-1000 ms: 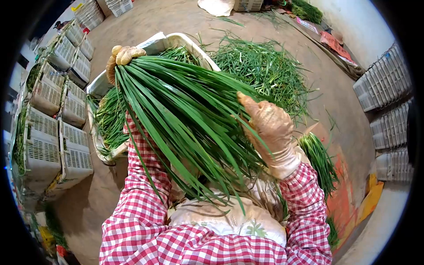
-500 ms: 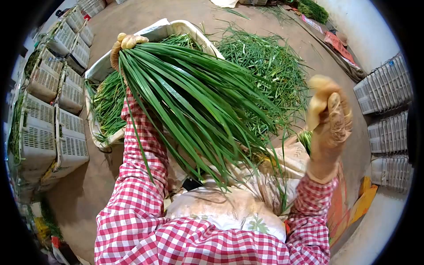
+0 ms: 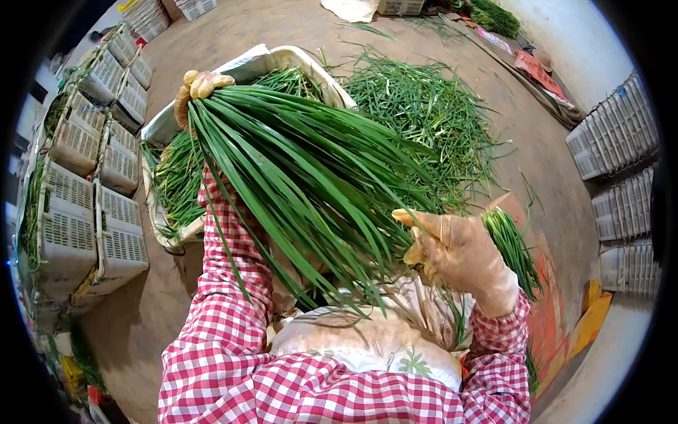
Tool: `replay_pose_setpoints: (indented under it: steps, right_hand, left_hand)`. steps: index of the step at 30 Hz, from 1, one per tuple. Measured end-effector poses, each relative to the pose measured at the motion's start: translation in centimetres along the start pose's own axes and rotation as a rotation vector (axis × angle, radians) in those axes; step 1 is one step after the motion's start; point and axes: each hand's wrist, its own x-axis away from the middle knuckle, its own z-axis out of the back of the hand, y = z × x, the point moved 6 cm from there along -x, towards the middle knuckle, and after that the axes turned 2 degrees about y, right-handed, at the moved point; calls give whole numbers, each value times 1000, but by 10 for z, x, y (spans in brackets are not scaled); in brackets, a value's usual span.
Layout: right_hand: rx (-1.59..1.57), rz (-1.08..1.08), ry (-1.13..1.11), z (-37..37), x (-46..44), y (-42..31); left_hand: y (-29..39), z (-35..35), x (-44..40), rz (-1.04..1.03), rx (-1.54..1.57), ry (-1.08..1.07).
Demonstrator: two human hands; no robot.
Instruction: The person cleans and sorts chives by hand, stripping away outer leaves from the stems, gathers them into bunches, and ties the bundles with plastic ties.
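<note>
My left hand (image 3: pixel 201 90), in a tan glove, is wrapped round the base of a thick bunch of long green chives (image 3: pixel 304 169). The leaves fan out to the right and down over my lap. My right hand (image 3: pixel 459 254), gloved too, is beside the leaf tips with one finger stretched toward them and a gap below it; whether it touches a leaf is hard to tell. Under the bunch, a white crate (image 3: pixel 152 131) with a liner holds more chives. A smaller chive bundle (image 3: pixel 505 237) lies just right of my right hand.
A wide heap of loose leaves (image 3: pixel 424 120) lies on the floor beyond the bunch. Slotted white crates (image 3: pixel 116 226) stand stacked at left, and more crates (image 3: pixel 614 141) line the right wall. A stained apron (image 3: pixel 353 336) covers my lap.
My right hand has moved left and down, from out at the right to beside the leaf tips, and its finger now points left. My left hand keeps its hold on the chives.
</note>
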Motion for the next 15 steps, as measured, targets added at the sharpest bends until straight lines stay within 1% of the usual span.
replay_pose_setpoints:
  steps: [1,2,3,4,6,7,10,12,14,15]
  right_hand:
    - [-65,-40,53,-2,-2,7]
    - [-129,-83,107,-4,-3,16]
    - [80,-9,164,-4,-5,15]
    - [80,-15,166,-6,-5,15]
    - [283,41,167,-13,-9,3]
    - [355,77,210,-16,-9,3]
    - [425,91,273,-19,-17,-4]
    - [432,84,275,-19,-20,-4]
    - [110,25,219,-20,-22,-2]
    - [-217,28,223,-21,-24,4]
  left_hand:
    - [-4,-5,-3,24,-5,-56]
    - [-7,-5,-4,24,-4,-52]
    - [-9,-7,-4,-9,-17,-98]
    - [-10,-9,-5,-40,-29,-145]
    - [-11,-7,-7,-16,-16,-156]
    - [-14,-8,-10,7,-12,-198]
    - [-20,-13,-8,10,-25,-236]
    - [-23,-9,-7,8,-4,-72]
    - [-24,-9,-6,16,-13,-78]
    - [-23,-8,-5,-1,-12,-58]
